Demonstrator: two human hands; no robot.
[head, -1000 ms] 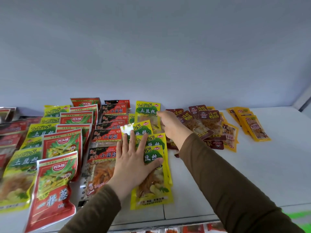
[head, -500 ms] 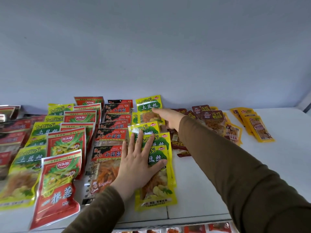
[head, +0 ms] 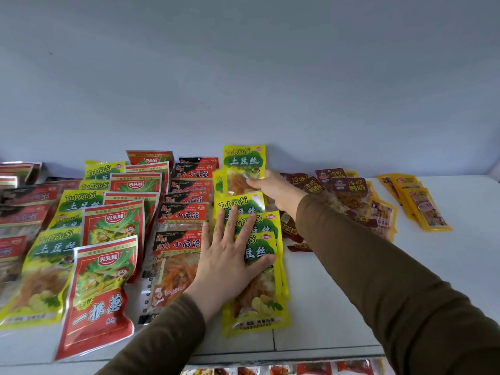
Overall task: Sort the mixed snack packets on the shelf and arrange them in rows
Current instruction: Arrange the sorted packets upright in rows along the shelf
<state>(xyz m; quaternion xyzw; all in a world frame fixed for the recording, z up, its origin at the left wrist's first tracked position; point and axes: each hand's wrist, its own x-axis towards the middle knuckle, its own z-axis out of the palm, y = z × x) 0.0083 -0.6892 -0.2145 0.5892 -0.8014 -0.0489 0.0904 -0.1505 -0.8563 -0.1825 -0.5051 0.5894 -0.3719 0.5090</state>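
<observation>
Snack packets lie in overlapping rows on a white shelf (head: 338,307). My left hand (head: 230,255) rests flat, fingers spread, on the front of a row of yellow-green potato-shred packets (head: 259,299). My right hand (head: 273,189) reaches to the back of that row and pinches the rearmost yellow-green packet (head: 243,165), which stands tilted up near the back wall. Left of this row runs a row of black-and-red packets (head: 181,239), then red packets (head: 102,293).
Dark brown-red packets (head: 343,190) sit in a loose heap right of my right arm. A short stack of yellow-orange packets (head: 422,207) lies at the far right. More yellow-green packets (head: 40,266) and red ones fill the left. The back wall is close behind.
My right hand has moved from the middle of the yellow-green row to its back end and lifted the rearmost packet more upright. My left hand has stayed flat on the front packets.
</observation>
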